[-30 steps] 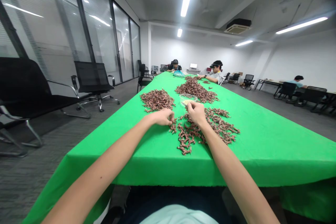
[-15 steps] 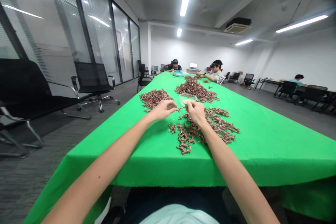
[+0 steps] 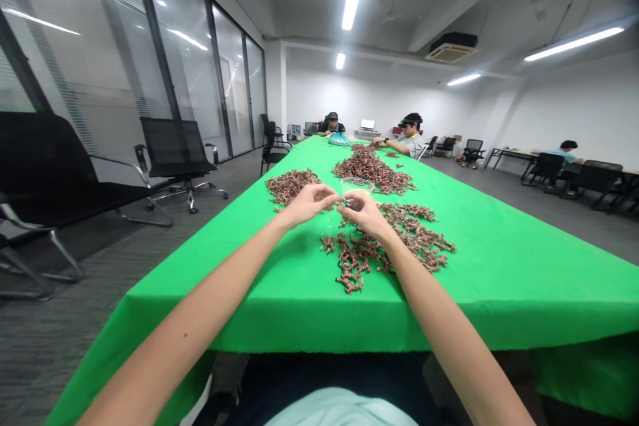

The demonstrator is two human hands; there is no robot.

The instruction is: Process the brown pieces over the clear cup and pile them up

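My left hand [image 3: 309, 204] is pinched on a small reddish-brown knobbly piece, mostly hidden by the fingers. My right hand [image 3: 366, 214] is closed on a thin dark object [image 3: 351, 206], its tip meeting the left fingertips; its kind is too small to tell. Just beyond the hands stands a clear round bowl [image 3: 357, 184] with something pale in it. Under and right of my right hand spreads a loose pile of brown knobbly pieces [image 3: 417, 239]. Another pile [image 3: 291, 184] lies behind my left hand, and a larger heap [image 3: 372, 170] lies past the bowl.
A green cloth [image 3: 504, 246] covers the long table. Two people sit at its far end, near a blue plastic bag [image 3: 339, 139]. Black chairs [image 3: 174, 150] stand along the left by glass partitions. Another person sits at a desk at the far right.
My right hand has drawn back from the bowl towards me and slightly left, meeting my left fingertips. The thin dark object now shows in it. My left hand has barely moved.
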